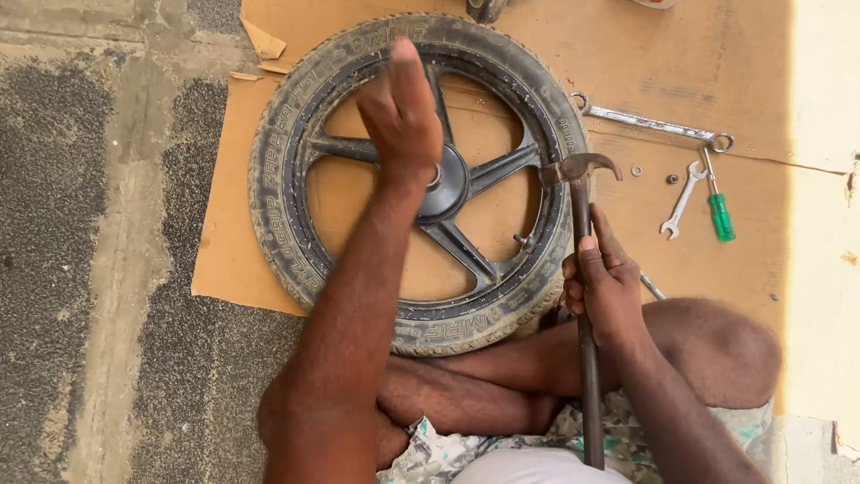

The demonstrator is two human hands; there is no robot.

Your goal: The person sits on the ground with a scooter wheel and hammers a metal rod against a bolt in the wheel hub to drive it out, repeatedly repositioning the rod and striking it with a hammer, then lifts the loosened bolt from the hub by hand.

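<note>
At right, right hand (602, 285) fingers grip the heavy, rigid claw hammer (582, 269) mid-handle; left hand (403, 112) hovers flat, fingers together, over the stiff wheel (296, 224).

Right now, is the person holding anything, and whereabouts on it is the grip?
The right hand grips a claw hammer around the middle of its long handle. The left hand, raised over the wheel's hub, holds nothing visible.

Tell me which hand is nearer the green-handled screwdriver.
Right. The right hand, gripping the hammer, sits just left of and below the green-handled screwdriver; the left hand is raised over the wheel hub, much farther left.
</note>
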